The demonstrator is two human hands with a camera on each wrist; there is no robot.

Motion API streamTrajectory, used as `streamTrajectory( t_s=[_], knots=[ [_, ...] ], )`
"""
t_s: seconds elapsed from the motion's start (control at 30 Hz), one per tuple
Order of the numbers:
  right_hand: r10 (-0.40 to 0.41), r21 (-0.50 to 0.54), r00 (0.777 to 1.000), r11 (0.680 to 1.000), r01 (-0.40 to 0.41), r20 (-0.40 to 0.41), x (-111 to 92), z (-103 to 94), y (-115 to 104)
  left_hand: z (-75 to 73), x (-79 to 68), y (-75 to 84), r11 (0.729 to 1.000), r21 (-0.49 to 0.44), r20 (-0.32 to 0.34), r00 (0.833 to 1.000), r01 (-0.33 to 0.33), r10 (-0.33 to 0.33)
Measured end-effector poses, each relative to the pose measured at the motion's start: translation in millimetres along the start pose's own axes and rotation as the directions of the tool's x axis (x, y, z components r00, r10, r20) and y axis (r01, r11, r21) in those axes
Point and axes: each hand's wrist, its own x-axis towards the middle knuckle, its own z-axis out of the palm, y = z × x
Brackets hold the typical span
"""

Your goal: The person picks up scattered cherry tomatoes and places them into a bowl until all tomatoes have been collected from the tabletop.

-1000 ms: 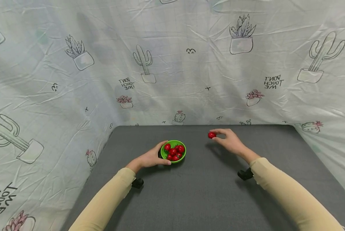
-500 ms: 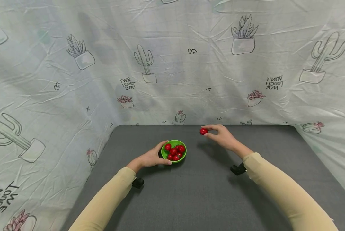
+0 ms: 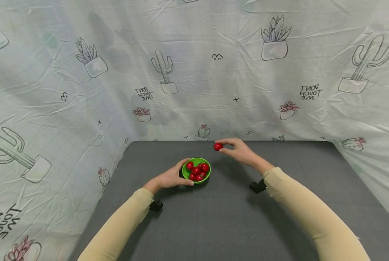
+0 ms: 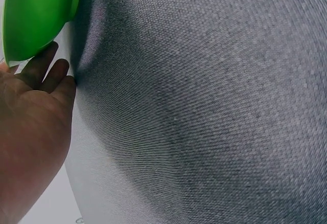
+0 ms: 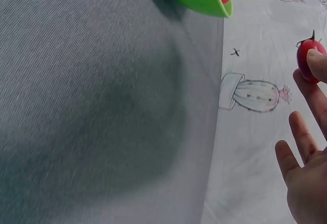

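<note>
A green bowl (image 3: 197, 183) with several red cherry tomatoes (image 3: 196, 170) in it stands on the dark grey table. My left hand (image 3: 170, 177) grips its left side, thumb at the near rim and fingers round the far side. In the left wrist view the fingers reach up under the bowl (image 4: 38, 14). Behind and to the right of the bowl, my right hand (image 3: 241, 151) pinches one cherry tomato (image 5: 308, 60) between thumb and fingertips, above the table. That tomato has a green stem on top, and the other fingers of this hand are spread apart.
The grey table (image 3: 214, 224) ends at a back edge just beyond the right hand. A white curtain (image 3: 194, 72) printed with cactus drawings hangs behind it and along the left side. A black wrist device (image 3: 258, 186) sits under the right forearm.
My right hand has moved left and slightly away from me with the cherry tomato, closer to the bowl. The left hand and the bowl have stayed in place.
</note>
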Motion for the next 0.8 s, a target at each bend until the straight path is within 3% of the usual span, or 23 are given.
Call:
streamTrajectory(
  t_s=[0.17, 0.8],
  knots=[
    [-0.034, 0.005, 0.999, 0.999, 0.033, 0.013, 8.4, 9.6, -1.7, 1.6, 1.4, -2.1, 1.0, -0.005, -0.001, 1.0, 0.001, -0.001],
    [-0.024, 0.015, 0.998, 1.0, 0.023, 0.055, 31.4, 38.1, -9.8, 3.0, -0.3, -3.4, 1.0, 0.003, -0.007, 1.0, -0.001, 0.001]
  ],
)
